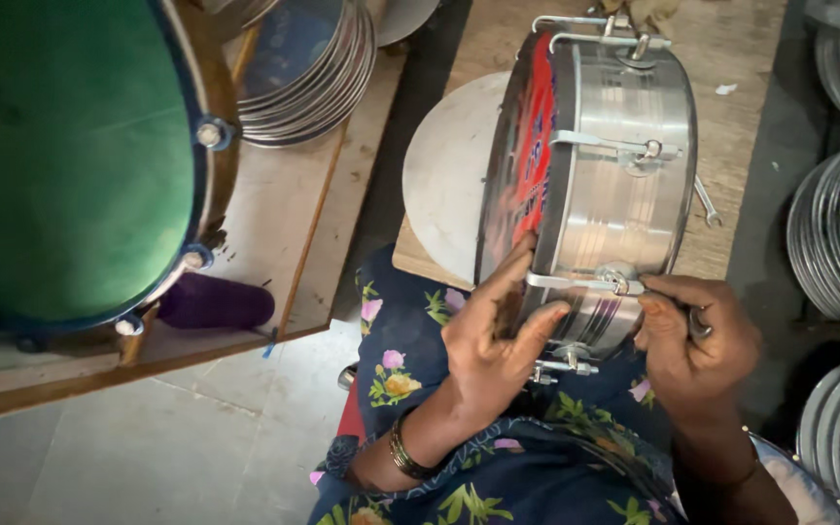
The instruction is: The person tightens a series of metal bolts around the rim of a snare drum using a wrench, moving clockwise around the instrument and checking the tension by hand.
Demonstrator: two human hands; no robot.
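**Steel drum on its side, hands at a tension hook**

A steel-shelled drum (614, 185) rests tilted on its side at the near edge of the wooden tabletop (741, 107), leaning toward the person's lap, its red printed head facing left. The left hand (493, 340) steadies the rim, fingers (537, 326) spread wide against the hoop. The right hand (697, 340) is closed on a small metal tool (699, 323) at the nearest tension hook (600, 282). Several hooks already sit along the shell; how tight each is cannot be told. A round metal disc (444, 175) lies beneath the drum, and a spanner (707, 202) lies just behind it.
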